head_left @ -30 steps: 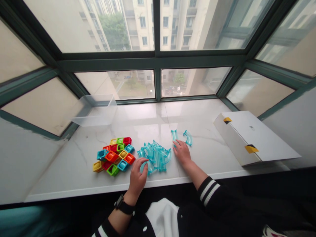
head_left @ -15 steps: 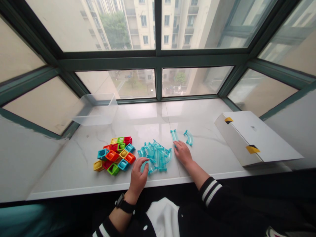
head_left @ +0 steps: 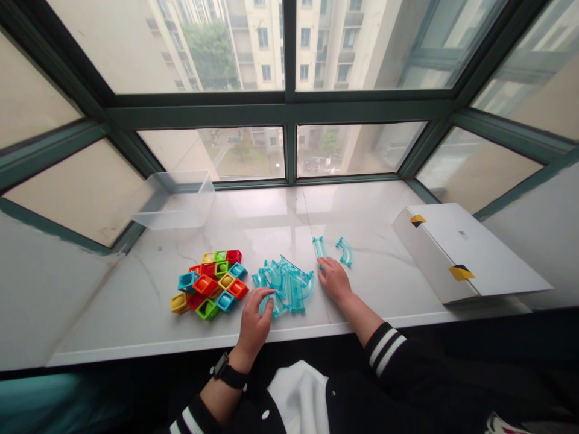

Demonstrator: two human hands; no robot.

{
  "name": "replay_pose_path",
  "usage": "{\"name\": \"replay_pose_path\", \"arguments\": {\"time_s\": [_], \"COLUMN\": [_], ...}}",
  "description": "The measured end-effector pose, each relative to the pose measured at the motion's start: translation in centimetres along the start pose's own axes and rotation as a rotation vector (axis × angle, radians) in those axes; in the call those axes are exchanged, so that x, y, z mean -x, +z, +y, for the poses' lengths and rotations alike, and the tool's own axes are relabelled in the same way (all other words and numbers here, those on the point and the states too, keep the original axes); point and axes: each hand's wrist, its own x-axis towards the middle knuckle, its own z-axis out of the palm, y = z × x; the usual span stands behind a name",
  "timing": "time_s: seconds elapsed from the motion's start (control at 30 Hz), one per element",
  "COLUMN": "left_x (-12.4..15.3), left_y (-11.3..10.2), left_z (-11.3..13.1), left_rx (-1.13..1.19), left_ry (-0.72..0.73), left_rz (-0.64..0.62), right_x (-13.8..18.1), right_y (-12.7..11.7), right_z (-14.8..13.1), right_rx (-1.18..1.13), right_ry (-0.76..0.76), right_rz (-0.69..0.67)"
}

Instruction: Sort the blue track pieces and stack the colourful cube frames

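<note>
In the head view, a heap of clear blue plastic track pieces (head_left: 296, 283) lies on the white sill. My left hand (head_left: 256, 316) rests at its near left side, thumb and fingers curved and apart, with nothing seen between them. To the right of the heap, my right hand (head_left: 335, 280) has its fingers closed over the near end of a straight blue track piece (head_left: 319, 246), whose far end shows beyond them. A curved blue track piece (head_left: 345, 252) lies just right of that one, untouched. Left of my left hand sit several coloured hollow blocks (head_left: 205, 285), grouped together.
A clear plastic bin (head_left: 181, 220) stands at the back left by the window. At the right is a large white box (head_left: 470, 247) with yellow and black tape. The marble-patterned sill (head_left: 266, 220) ends at a front edge close to my body.
</note>
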Motion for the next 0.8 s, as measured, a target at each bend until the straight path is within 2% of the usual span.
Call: {"name": "replay_pose_path", "arguments": {"time_s": [0.17,0.4,0.57,0.7,0.8], "left_x": [0.1,-0.5,-0.5,0.1,0.3], "left_y": [0.1,0.0,0.4,0.7,0.7], "left_z": [-0.3,-0.7,-0.2,0.2,0.3], "left_rx": [0.001,-0.006,-0.058,-0.081,-0.073], "left_ry": [-0.003,0.019,0.077,0.124,0.117], "left_rz": [-0.009,-0.007,-0.052,-0.093,-0.103], "right_x": [0.1,1.6,1.7,0.8,0.3], "right_y": [-0.6,-3.5,-3.7,-2.6,-2.4], "right_z": [-0.3,-2.7,-5.6,-6.7,-6.9], "right_rx": [0.013,-0.111,-0.277,-0.353,-0.438], "right_ry": [0.011,-0.014,-0.075,0.034,0.117], "right_rz": [-0.014,0.124,-0.007,-0.096,-0.086]}}
